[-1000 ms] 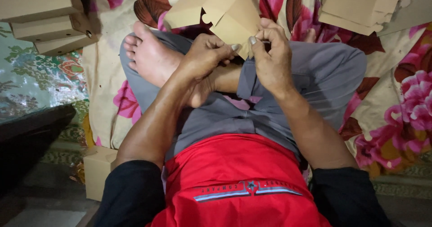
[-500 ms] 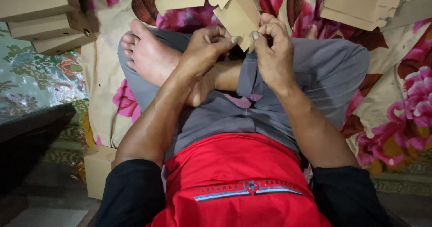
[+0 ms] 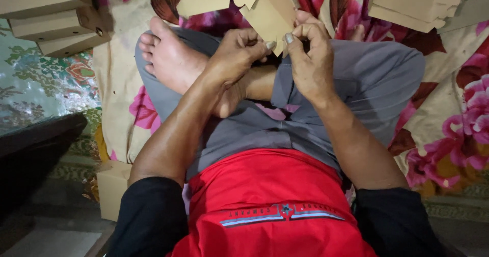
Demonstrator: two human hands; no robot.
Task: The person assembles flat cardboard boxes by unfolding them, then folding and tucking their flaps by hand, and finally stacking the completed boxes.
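Note:
A flat tan cardboard box blank [image 3: 254, 5] with cut tabs is held over my crossed legs near the top middle. My left hand [image 3: 237, 53] pinches its lower edge from the left, thumb and fingers closed on the card. My right hand [image 3: 308, 58] grips the same lower corner from the right, thumbnails almost touching. The upper part of the blank runs out of the top of the picture. My bare foot [image 3: 170, 58] rests just left of the left hand.
Folded tan boxes [image 3: 48, 20] are stacked at top left, and a pile of flat blanks [image 3: 415, 2] lies at top right. A floral sheet [image 3: 448, 119] covers the surface. Another tan box [image 3: 112, 188] sits by my left elbow, a dark object [image 3: 30, 155] at left.
The cardboard blank has shifted a little and turned between my hands. Both hands stay pinched on its lower edge.

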